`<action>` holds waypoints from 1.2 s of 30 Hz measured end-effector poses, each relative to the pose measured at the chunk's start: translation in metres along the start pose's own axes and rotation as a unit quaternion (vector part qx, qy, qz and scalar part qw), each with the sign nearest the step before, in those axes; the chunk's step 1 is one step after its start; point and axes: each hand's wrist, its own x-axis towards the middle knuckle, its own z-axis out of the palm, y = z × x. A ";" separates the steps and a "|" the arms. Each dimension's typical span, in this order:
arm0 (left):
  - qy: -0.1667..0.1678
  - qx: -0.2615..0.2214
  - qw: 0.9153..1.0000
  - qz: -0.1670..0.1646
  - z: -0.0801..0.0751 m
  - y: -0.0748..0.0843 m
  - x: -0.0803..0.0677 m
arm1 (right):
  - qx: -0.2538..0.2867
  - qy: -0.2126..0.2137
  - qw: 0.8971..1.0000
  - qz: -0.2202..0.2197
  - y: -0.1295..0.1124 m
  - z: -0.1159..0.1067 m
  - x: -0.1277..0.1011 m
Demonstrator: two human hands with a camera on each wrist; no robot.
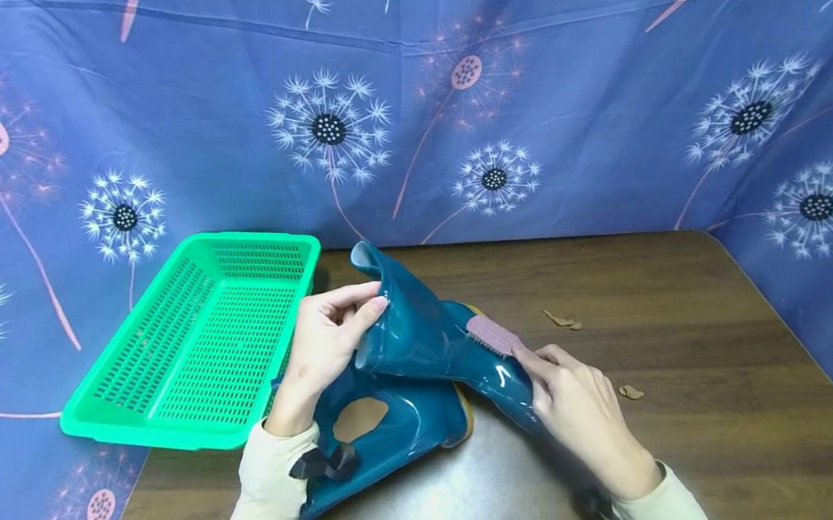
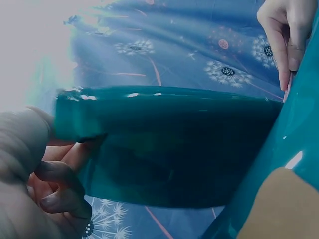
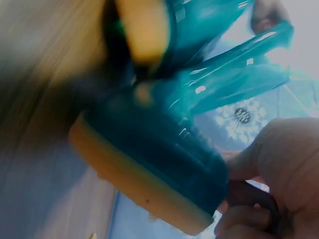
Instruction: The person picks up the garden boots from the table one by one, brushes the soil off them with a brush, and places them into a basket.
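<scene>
The left hand (image 1: pixel 323 346) pinches the top rim of a teal boot (image 1: pixel 431 337), so it stays up off the table (image 1: pixel 696 401). The right hand (image 1: pixel 586 414) grips its toe. A second boot (image 1: pixel 394 427) lies under it, near the green basket (image 1: pixel 193 345) on the left
</scene>
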 end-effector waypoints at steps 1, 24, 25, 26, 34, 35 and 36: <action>-0.003 -0.004 1.000 0.000 0.000 0.000 0.000 | -0.011 0.004 1.000 0.008 0.000 0.001 0.000; -0.018 0.009 1.000 -0.002 -0.006 0.000 -0.001 | 0.004 0.004 1.000 -0.015 -0.015 0.009 -0.004; -0.018 0.009 1.000 -0.002 -0.006 0.000 -0.001 | 0.007 0.000 1.000 -0.028 -0.016 0.011 -0.004; -0.019 0.010 1.000 0.000 -0.006 0.000 -0.001 | 0.007 -0.003 0.999 -0.039 -0.016 0.012 -0.005; -0.016 0.007 1.000 -0.003 -0.007 -0.001 -0.001 | -0.043 0.034 0.998 -0.024 -0.012 0.016 -0.005; -0.015 0.005 1.000 -0.003 -0.007 -0.002 0.000 | -0.046 0.043 0.998 -0.010 -0.011 0.015 -0.004; -0.014 0.004 1.000 -0.002 -0.008 -0.002 0.000 | -0.048 0.049 0.998 0.004 -0.010 0.014 -0.004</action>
